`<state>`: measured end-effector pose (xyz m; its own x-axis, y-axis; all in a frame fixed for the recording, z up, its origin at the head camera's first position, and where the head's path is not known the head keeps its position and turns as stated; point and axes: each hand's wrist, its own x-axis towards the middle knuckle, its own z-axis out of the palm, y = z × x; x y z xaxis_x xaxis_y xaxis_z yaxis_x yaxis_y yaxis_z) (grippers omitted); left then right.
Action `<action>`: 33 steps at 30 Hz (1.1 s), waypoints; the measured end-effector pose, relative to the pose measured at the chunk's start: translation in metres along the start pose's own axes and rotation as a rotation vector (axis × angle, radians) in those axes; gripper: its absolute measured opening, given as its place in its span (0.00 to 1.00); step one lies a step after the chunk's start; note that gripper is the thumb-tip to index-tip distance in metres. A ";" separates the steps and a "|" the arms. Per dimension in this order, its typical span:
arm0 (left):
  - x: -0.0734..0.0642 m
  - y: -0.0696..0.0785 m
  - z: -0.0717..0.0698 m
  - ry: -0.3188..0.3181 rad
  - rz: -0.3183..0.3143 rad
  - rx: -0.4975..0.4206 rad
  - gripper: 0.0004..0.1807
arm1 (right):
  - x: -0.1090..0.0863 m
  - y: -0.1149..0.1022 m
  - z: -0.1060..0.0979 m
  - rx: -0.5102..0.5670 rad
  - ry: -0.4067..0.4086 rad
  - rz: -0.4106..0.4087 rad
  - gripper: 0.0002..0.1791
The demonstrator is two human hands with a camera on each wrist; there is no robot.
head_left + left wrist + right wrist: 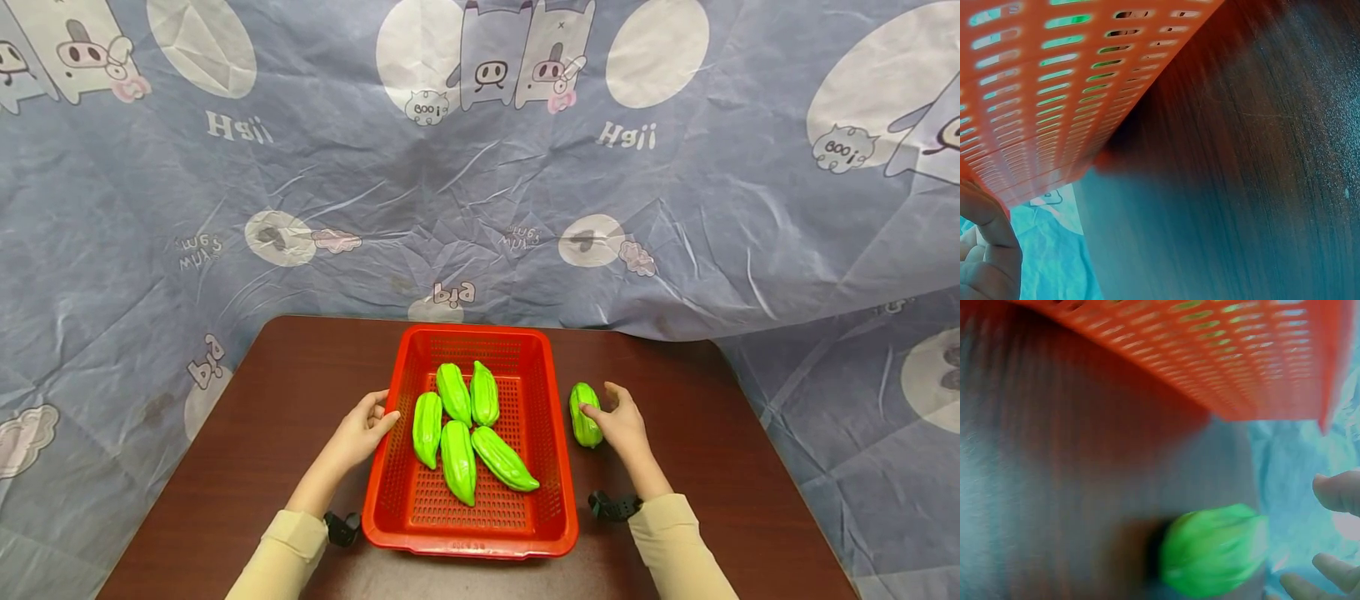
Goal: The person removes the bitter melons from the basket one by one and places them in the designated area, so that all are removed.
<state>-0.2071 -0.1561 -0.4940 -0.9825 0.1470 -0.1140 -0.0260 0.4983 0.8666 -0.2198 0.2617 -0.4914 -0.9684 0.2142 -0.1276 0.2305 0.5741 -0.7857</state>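
A red plastic basket (468,546) with slotted walls holds several glossy, ridged green bitter melons (459,462). My left hand (365,429) grips its left rim, thumb over the edge and fingers curled on the outside; in the left wrist view those fingers (988,240) show beside the slotted wall. To the right of the basket lies one more bitter melon (583,417) on the table. My right hand (622,423) is over its right side, thumb and fingers spread. In the right wrist view the same melon (1213,550) shows apart from the fingertips (1329,490).
Under everything is a dark brown wooden table (300,375). A grey-blue cloth (480,200) with cartoon prints hangs behind it and along both sides. Each wrist wears a black strap (615,506), and the sleeves (678,533) are pale yellow.
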 end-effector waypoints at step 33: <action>0.000 0.002 0.001 0.004 0.009 -0.013 0.30 | -0.041 -0.107 0.032 0.077 -0.197 -0.183 0.42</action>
<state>-0.2071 -0.1543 -0.4922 -0.9835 0.1478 -0.1038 -0.0192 0.4859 0.8738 -0.2078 0.1665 -0.4219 -0.9948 -0.0501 -0.0888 0.0493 0.5260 -0.8490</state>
